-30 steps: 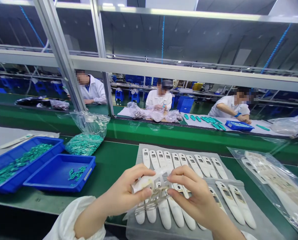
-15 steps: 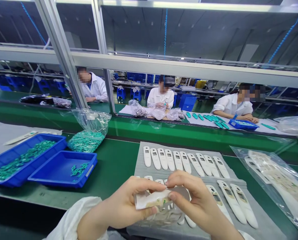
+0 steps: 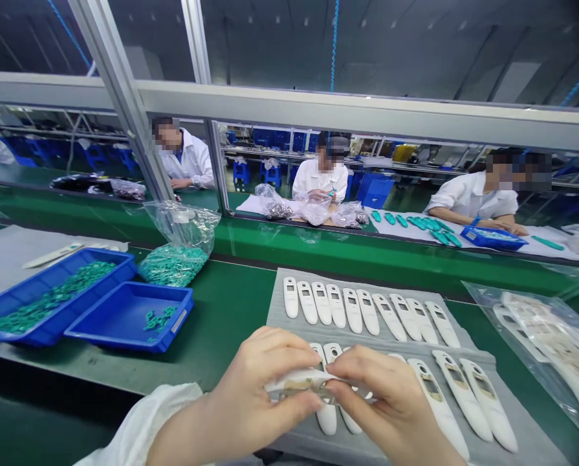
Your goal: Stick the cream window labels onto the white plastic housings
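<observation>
Both the left hand (image 3: 255, 401) and right hand (image 3: 391, 408) pinch one white shell (image 3: 296, 383) in closed fingers (image 3: 289, 349) above a grey mat (image 3: 279, 310).

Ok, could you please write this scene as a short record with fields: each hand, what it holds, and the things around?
Left hand: grip shut on left end of white strip
Right hand: grip shut on right end of the strip
Under hands: white shells in two rows on grey mat
Left side: two blue trays with green parts; bag of green parts behind
Right side: clear bag of pale pieces
Behind: three people at the next bench
</observation>
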### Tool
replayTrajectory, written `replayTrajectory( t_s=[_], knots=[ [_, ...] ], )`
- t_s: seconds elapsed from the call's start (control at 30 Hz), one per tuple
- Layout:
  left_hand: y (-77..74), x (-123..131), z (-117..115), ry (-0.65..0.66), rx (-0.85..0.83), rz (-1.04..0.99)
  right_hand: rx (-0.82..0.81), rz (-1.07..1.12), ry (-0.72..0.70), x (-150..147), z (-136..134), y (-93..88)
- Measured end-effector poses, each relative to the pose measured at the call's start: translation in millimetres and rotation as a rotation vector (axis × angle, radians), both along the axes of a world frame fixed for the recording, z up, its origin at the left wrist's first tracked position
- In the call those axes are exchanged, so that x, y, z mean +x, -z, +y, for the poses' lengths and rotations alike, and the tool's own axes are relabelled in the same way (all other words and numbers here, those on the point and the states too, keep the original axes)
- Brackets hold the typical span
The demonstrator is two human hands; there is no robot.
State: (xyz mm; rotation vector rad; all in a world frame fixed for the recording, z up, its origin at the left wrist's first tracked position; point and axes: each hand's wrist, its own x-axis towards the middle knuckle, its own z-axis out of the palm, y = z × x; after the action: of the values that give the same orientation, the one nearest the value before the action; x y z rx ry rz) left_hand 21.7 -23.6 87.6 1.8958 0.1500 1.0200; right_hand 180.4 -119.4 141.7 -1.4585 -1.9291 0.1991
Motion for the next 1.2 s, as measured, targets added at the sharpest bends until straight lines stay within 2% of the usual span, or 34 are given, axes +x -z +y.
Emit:
replayTrajectory(
  t_s=[0.1, 0.33, 0.47, 0.53, 0.73, 0.87, 1.03, 1.2],
  knots=[
    [-1.8, 4, -2, -0.037, 0.06, 0.005, -0.023, 0.027, -0.023, 1, 0, -0.4],
    [-0.5, 7, 0, 0.031, 0.074, -0.002, -0.081, 0.116, -0.035, 5, -2, -1.3],
    [-0.6, 10, -1, -0.047, 0.128, -0.007, -0.103, 0.155, -0.01, 6, -2, 1.1],
    [-0.2, 12, -2, -0.041, 0.126, -0.011, -0.132, 0.18, -0.017, 5, -2, 1.7],
    [2.9, 14, -1, 0.094, -0.069, 0.017, -0.186, 0.209, -0.031, 4, 0, 6.0],
    [4.4, 14, -1, 0.137, -0.196, 0.061, -0.263, 0.187, 0.0, 8, -1, 11.0],
    [7.2, 14, 0, 0.118, -0.217, 0.125, -0.231, 0.099, 0.06, 15, -5, 11.9],
    [9.8, 17, -1, 0.088, -0.229, 0.04, -0.239, 0.141, 0.039, 12, -2, 12.0]
  ],
)
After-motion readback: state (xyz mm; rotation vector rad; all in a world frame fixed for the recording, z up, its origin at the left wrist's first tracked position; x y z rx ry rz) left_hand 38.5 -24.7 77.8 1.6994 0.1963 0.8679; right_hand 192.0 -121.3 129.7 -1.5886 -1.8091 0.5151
